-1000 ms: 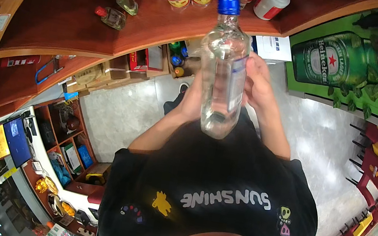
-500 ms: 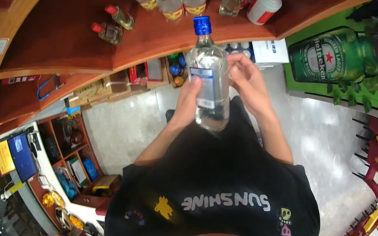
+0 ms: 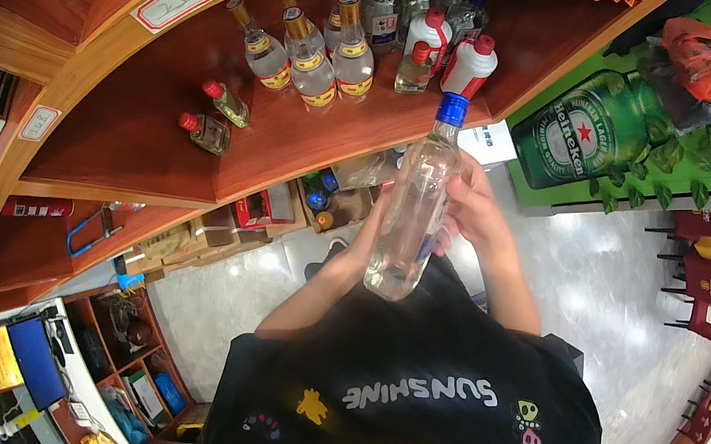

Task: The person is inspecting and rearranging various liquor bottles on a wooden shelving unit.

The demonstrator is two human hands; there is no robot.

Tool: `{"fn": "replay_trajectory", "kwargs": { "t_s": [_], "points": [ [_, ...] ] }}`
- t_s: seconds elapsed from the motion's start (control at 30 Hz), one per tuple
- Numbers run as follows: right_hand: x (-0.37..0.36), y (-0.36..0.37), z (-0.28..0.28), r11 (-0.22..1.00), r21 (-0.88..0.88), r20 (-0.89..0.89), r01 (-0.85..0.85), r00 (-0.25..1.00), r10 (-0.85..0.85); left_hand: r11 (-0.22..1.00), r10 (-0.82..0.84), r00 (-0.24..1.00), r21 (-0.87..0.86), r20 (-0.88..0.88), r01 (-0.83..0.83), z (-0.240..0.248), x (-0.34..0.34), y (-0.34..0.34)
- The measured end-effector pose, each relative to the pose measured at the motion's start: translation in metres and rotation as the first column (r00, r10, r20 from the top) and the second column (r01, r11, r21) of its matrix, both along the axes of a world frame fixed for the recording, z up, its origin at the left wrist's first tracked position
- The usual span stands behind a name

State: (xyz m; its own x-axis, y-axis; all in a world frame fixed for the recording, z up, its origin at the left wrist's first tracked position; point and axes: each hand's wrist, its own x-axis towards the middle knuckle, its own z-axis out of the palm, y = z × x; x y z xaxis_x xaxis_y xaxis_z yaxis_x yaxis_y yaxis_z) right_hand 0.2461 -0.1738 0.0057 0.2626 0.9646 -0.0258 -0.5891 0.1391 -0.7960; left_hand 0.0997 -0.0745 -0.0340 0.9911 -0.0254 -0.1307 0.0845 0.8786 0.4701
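The fingers of the right hand are curling round the side of a clear glass bottle, pressing on it so it is not slipping. The left hand is sitting mostly behind the bottle, so I cannot tell how its fingers are lying; it seems to be holding the other side. Two hands are probably being used because the bottle is tall, smooth and looks full.

The bottle is being held up in the air in front of the person's chest, just under the edge of a brown wooden shelf. It is standing almost straight, leaning a little, with its blue cap pointing up at the shelf. Keeping the cap on top is keeping the drink inside safe.

The bottle is see-through, and the stuff inside looks like water. It is narrow at the neck and wider lower down. Light is shining on its round bottom.

On the shelf, more bottles are standing close together. Some have gold caps and yellow labels. Two white bottles with red caps are standing just above the blue cap. Two small red-capped bottles are lying farther to the left. A big green picture of a bottle is leaning against the wall to the right.
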Motion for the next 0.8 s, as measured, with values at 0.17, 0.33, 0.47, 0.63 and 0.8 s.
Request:
{"fn": "replay_trajectory", "kwargs": {
  "t_s": [0.17, 0.33, 0.47, 0.63, 0.8],
  "points": [
    [-0.016, 0.011, 0.003, 0.924, -0.052, 0.195, 0.378, 0.912, -0.362, 0.509, 0.382, 0.91, 0.786, 0.159, -0.351, -0.019, -0.011, 0.012],
    [0.006, 0.022, 0.032, 0.894, 0.039, 0.489, 0.446, 0.772, -0.407, 0.189, 0.233, 0.933, 0.929, 0.273, -0.319, 0.048, 0.01, 0.043],
    [0.056, 0.062, 0.066, 0.876, 0.269, 0.737, 0.401, 0.5, -0.455, -0.304, 0.309, 0.744, 0.803, 0.592, -0.513, 0.091, 0.069, 0.079],
    [0.116, 0.113, 0.076, 0.91, 0.251, 0.749, 0.33, 0.53, -0.398, -0.5, 0.27, 0.801, 0.789, 0.534, -0.358, 0.151, 0.108, 0.117],
    [0.149, 0.145, 0.085, 0.898, 0.363, 0.723, 0.248, 0.533, -0.44, -0.484, 0.473, 0.879, 0.85, 0.055, 0.207, 0.194, 0.146, 0.124]
  ]
}}
